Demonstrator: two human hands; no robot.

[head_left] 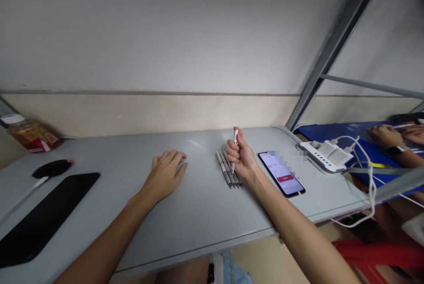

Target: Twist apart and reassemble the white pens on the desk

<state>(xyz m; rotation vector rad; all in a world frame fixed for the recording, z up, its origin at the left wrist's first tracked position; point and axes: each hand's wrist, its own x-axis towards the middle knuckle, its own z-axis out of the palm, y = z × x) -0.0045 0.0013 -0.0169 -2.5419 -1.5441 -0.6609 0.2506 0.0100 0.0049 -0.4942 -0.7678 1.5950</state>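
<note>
Now holding a slim white and silver pen (235, 135) roughly upright in the right hand (243, 155), with fingers curled tight around it, right by a row of thin grey and silver pens (222, 164) on the smooth pale grey table (198, 222). Resting the left hand (168, 172) palm down on the table, with loose, slightly bent fingers, to the left of the row. Seeing a flat black phone with a lit screen (280, 172) just right of the right hand, and past it a white plastic power strip (323, 160).
</note>
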